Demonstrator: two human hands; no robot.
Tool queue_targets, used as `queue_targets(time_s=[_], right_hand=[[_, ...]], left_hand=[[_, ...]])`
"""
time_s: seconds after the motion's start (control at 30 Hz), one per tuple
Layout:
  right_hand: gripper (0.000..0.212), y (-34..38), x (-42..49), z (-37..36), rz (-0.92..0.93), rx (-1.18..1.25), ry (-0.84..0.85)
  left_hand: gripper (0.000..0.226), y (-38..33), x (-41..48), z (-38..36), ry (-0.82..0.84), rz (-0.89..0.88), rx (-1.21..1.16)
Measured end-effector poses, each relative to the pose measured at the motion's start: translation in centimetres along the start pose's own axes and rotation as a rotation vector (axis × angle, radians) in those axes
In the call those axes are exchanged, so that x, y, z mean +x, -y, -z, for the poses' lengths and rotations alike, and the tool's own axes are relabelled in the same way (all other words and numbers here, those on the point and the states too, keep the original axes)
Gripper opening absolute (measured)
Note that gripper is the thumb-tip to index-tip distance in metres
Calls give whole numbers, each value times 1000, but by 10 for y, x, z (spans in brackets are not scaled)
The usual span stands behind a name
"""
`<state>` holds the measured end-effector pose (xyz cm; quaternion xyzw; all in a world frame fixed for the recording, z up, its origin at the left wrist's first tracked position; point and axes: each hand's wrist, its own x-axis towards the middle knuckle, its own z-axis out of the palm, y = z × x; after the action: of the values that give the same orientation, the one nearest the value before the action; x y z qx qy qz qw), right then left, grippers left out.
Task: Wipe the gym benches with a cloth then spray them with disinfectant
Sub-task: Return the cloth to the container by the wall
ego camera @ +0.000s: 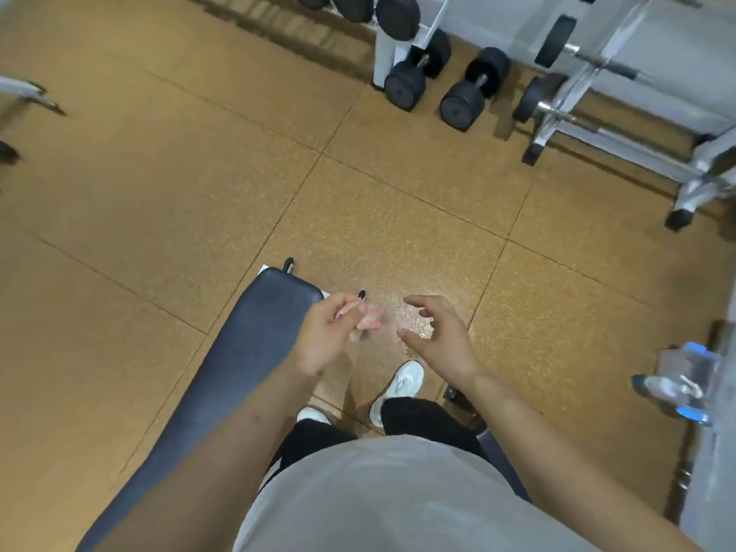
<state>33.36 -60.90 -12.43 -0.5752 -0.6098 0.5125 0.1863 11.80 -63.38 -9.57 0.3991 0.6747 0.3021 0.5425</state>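
Presently: left hand (324,336) — fingers pinched on a small blurred pink item (370,318), identity unclear. Right hand (434,338) — empty, fingers curled apart. Dark padded bench (239,352) — lower left, beneath the left forearm. Dumbbells (470,89) on the tan floor (159,173), well apart.
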Motion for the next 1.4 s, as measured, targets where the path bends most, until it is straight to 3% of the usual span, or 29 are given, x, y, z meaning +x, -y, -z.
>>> queue_targets(time_s=[0.13,0.27,0.4,0.6,0.83,1.07,1.27,1.33,1.4], right_hand=[[48,19,13,40,141,0,-43],[31,29,28,72,150,124,-187],[13,28,43,111,44,288,-263],[9,9,74,179,-163,497,-463],[14,-1,131,264,-351,541,-606],[15,-14,172,331,-387,642,-767],[11,-42,170,366,-473,750,-977],[7,-60,162,379,-523,767,-1059],[4,-84,149,393,-592,803,-1131]], left_hand=[[22,-57,25,-31,71,-3,-111],[24,-101,50,-56,189,-4,-154],[20,-134,84,-76,331,30,-133],[47,-165,160,-114,461,-28,86],[8,-228,266,-178,544,-117,164],[35,-298,346,-254,776,-116,414],[21,-337,365,-342,1031,31,379],[19,-338,371,-374,1033,27,420],[31,-344,378,-412,1040,34,512]])
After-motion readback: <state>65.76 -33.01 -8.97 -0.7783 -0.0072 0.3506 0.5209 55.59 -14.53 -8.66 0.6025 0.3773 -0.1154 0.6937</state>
